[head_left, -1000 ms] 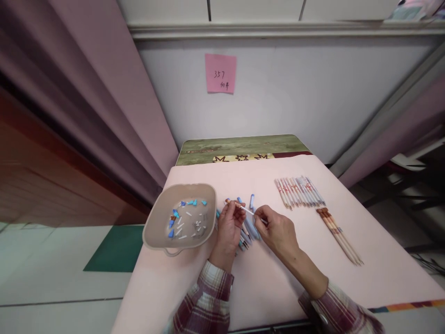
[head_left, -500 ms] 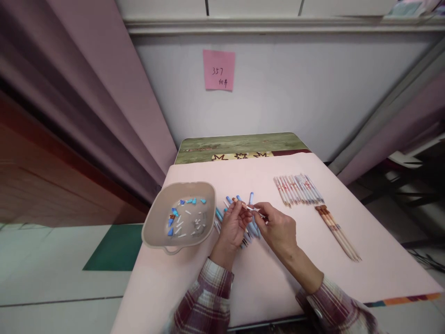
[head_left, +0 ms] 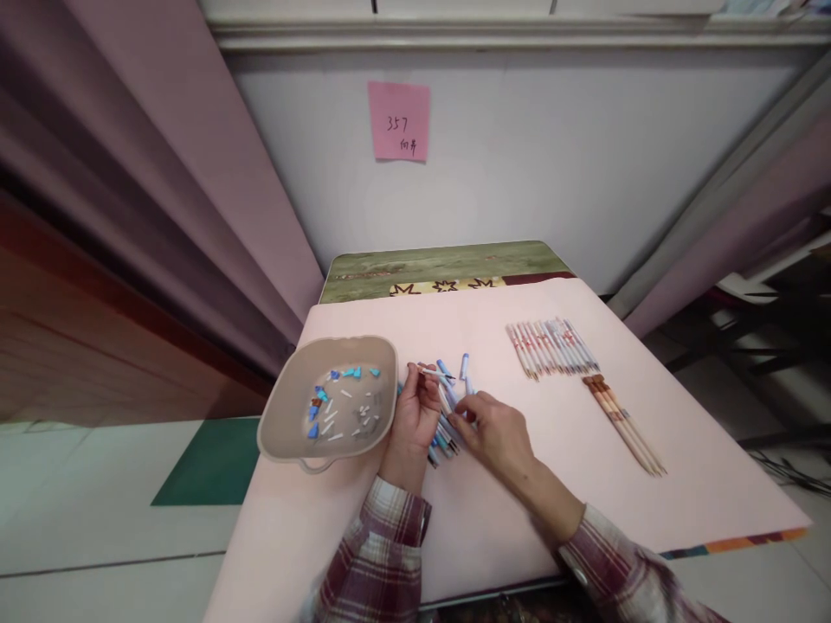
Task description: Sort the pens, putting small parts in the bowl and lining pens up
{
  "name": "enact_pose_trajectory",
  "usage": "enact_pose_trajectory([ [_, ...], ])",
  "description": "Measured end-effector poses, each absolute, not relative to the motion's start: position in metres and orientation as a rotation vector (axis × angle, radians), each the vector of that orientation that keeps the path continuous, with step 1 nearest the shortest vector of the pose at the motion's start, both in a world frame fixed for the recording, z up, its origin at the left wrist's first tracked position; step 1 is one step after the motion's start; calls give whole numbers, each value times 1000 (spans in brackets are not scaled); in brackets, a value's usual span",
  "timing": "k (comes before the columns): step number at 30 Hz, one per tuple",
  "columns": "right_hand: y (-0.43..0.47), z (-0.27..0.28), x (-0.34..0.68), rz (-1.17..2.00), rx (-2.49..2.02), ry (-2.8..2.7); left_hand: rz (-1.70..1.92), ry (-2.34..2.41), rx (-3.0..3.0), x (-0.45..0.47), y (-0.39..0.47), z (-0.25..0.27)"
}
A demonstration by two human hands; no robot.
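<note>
My left hand (head_left: 415, 420) is closed, palm up, around a slim white pen refill (head_left: 436, 373) with a dark tip pointing right. Just right of it, my right hand (head_left: 499, 435) reaches into a loose pile of blue and white pen parts (head_left: 445, 435). Its thumb and fingertips are drawn together at the pile; whatever they pinch is hidden. A short blue pen barrel (head_left: 464, 365) lies behind the pile. Beside my left wrist stands a beige plastic basin (head_left: 276, 428) with small blue caps, a brown piece and several white sticks inside.
A row of patterned pens (head_left: 551, 348) lies at the right of the pink-covered table (head_left: 519, 536). Several brown-topped pens (head_left: 624, 424) lie in front of it. A pink note (head_left: 399, 121) is stuck on the wall behind.
My right hand has left the piece in my left hand and moved down toward the pile. The refill in my left hand now shows its dark tip. The view has shifted slightly.
</note>
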State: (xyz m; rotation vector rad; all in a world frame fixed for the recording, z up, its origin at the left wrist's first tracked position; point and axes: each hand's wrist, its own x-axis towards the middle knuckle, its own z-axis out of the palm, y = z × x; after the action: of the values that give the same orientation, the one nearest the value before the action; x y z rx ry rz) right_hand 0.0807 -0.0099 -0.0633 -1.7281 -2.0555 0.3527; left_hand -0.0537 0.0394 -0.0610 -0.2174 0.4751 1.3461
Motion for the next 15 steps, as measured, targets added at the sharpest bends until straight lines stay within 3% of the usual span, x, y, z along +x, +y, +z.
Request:
enact_pose_trajectory([
  [6, -9, -61, 55, 265, -2027, -2225, 1350, 509, -207, -53, 40, -62],
  [15, -8, -50, 79, 282, -1979, -1944, 1349, 489, -189, -52, 40, -68],
])
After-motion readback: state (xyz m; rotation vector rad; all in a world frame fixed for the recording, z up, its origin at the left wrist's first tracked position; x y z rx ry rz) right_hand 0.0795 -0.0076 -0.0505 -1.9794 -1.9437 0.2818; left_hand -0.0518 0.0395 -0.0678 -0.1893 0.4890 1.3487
